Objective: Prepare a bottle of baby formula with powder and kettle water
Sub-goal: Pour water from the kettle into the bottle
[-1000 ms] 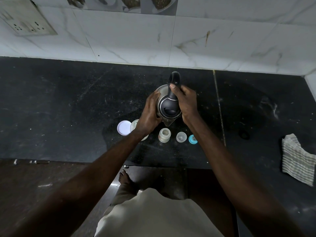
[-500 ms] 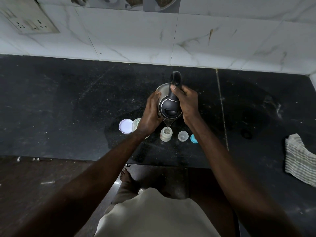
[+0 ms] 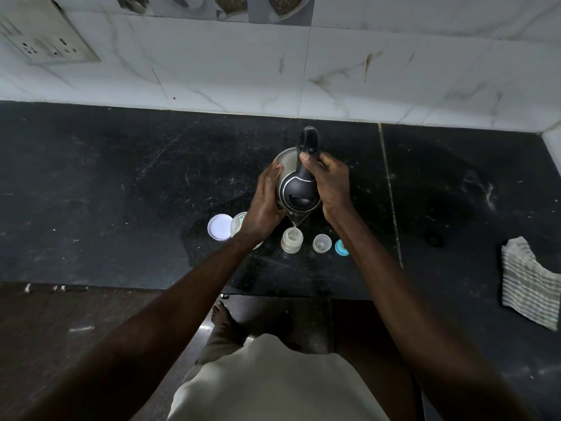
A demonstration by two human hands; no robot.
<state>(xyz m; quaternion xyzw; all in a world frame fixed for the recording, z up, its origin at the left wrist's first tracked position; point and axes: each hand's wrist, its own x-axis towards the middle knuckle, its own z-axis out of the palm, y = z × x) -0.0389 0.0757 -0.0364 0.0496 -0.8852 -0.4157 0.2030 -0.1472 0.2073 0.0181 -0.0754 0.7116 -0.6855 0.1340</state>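
I have one kettle [image 3: 299, 183] tipped forward just above the centre of the frame, with its spout pointing down toward me. My right hand [image 3: 331, 185] is wrapped around its black handle, thumb on top. My left hand [image 3: 264, 205] lies flat against the steel side of the kettle, fingers fairly straight, steadying it rather than clasping it.

A thin thread of water falls from the spout into one open baby bottle [image 3: 292, 240], which stands upright on the black counter [image 3: 121, 192] directly below the spout, at the centre of the frame.

There are two small parts right of the bottle: one clear cap [image 3: 322, 243] just beside it, and one teal ring [image 3: 341, 247], partly hidden behind my right forearm. There are two round things left of the bottle: one powder tub [image 3: 238, 222], mostly covered by my left wrist, and one white lid [image 3: 219, 226] lying flat, touching or just beside the tub.

At the right edge of the frame, well apart from all this, lies one striped cloth [image 3: 528, 284], crumpled. One socket plate [image 3: 45, 41] sits on the tiled wall in the upper left corner.
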